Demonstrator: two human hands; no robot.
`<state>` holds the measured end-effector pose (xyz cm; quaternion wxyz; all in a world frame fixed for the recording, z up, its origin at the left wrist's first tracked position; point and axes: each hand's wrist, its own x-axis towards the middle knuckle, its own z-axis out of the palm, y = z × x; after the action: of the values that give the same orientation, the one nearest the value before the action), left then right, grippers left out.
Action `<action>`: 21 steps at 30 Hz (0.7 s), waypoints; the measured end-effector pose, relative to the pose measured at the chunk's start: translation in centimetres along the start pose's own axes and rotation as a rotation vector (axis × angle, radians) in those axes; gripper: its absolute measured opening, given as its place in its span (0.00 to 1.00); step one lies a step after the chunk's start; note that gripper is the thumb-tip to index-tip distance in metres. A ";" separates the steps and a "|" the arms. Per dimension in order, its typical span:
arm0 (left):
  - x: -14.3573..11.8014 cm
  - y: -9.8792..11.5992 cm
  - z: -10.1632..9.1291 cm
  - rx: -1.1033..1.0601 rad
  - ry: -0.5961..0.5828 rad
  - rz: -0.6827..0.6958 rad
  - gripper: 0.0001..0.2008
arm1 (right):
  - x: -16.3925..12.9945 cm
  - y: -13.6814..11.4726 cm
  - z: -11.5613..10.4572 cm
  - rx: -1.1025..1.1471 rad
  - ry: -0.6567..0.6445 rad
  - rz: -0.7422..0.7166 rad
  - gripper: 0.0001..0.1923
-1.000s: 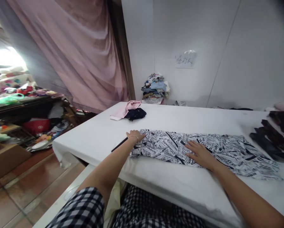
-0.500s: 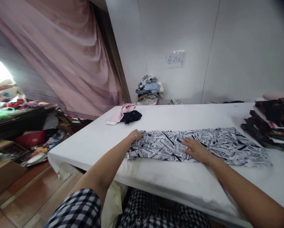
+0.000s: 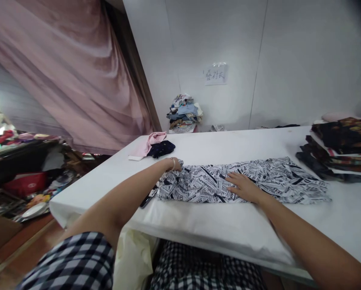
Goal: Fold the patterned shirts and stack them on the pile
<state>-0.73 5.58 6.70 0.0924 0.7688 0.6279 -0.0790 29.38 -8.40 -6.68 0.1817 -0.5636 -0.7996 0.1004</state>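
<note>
A black-and-white newspaper-print shirt lies in a long, narrow strip across the white table. At its left end, my left hand is closed on the cloth, which is bunched and slightly raised there; the fingertips are partly hidden. Farther right, my right hand rests palm down on the middle of the shirt with its fingers spread. A thin dark edge shows under the shirt's left end; I cannot make out what it is.
On the white table, pink cloth and dark navy cloth lie at the back left. Folded dark clothes are stacked at the right. Behind the table stands a clothes pile near the wall. A pink curtain hangs at the left.
My left hand has pulled up the shirt's left end, bunching it and uncovering a dark edge beneath. The right hand stays flat on the shirt. The camera view has turned slightly right.
</note>
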 end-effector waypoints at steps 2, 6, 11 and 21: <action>0.5 2.8 -0.9 -0.049 -0.040 0.032 0.17 | 0.1 0.0 0.0 -0.002 -0.001 0.000 0.26; 0.7 9.9 -1.5 -0.243 -0.094 0.155 0.18 | 0.1 0.1 -0.2 0.019 0.016 -0.020 0.27; 0.1 15.5 -1.4 -0.539 -0.044 0.305 0.26 | -0.2 0.8 -0.9 0.085 0.066 -0.059 0.23; 0.0 2.0 1.3 -0.218 -0.039 -0.120 0.31 | -0.2 1.3 -1.1 0.216 0.116 -0.008 0.21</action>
<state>1.23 4.91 5.52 0.1826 0.7134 0.6759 -0.0305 31.00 -8.17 -6.21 0.2876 -0.5425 -0.7744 0.1527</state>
